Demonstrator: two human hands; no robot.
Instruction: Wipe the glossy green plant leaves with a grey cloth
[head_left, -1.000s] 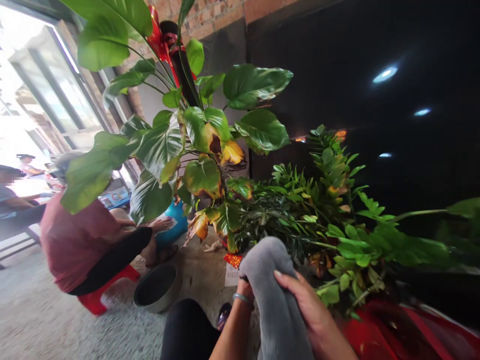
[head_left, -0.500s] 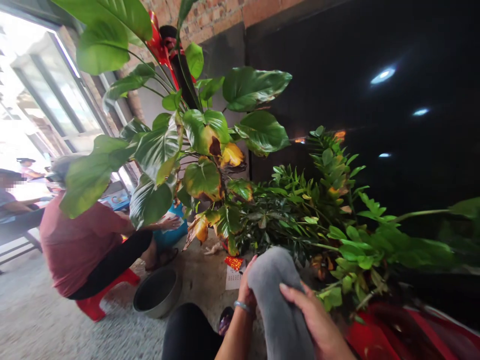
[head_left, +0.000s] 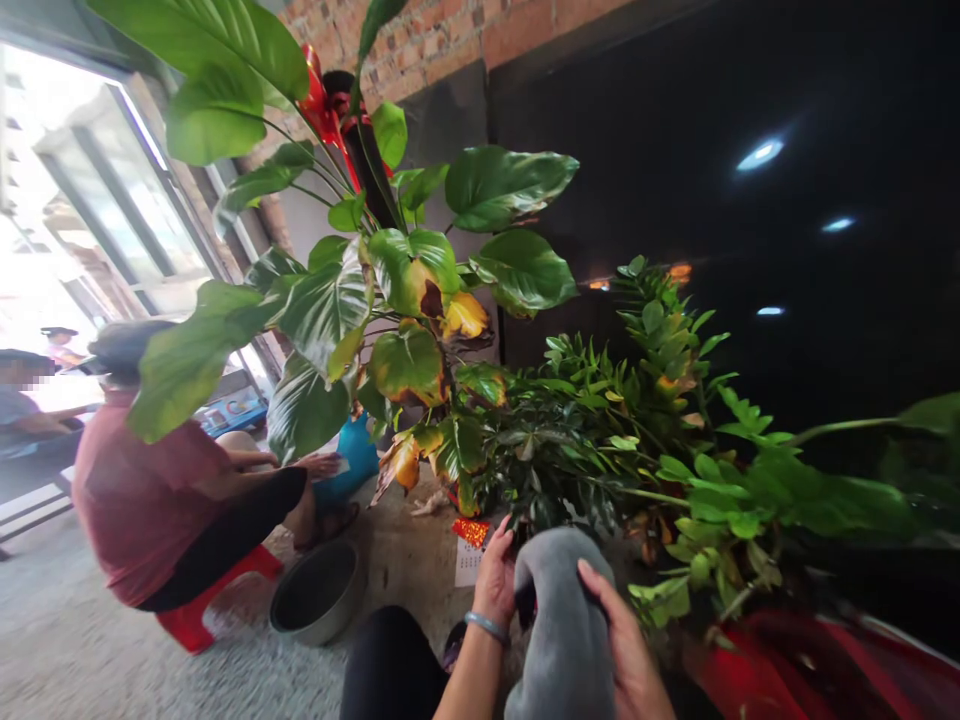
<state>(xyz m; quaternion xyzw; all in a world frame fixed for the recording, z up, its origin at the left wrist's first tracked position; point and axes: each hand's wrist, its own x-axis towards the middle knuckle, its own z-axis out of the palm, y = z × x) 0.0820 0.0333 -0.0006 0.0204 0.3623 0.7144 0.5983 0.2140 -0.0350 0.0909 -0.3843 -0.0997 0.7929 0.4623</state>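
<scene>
A grey cloth [head_left: 564,622] is bunched low in the middle of the view, between my two hands. My left hand [head_left: 496,577], with a bracelet on its wrist, grips the cloth's left side with fingers curled upward. My right hand [head_left: 624,648] lies over the cloth's right side, fingers wrapped onto it. Just beyond the cloth stand a large-leafed plant [head_left: 405,300] with yellowing leaves and a bushy plant [head_left: 637,420] with small leaflets.
A person in a red shirt [head_left: 150,490] sits on a low red stool [head_left: 202,610] at the left, touching a blue pot [head_left: 356,455]. A metal bowl [head_left: 315,595] rests on the gravel floor. A dark glossy wall [head_left: 750,200] stands behind the plants. Something red [head_left: 787,670] lies at the lower right.
The cloth and both hands have sunk lower in view. My left hand has come out further along the cloth's left side, fingers now showing.
</scene>
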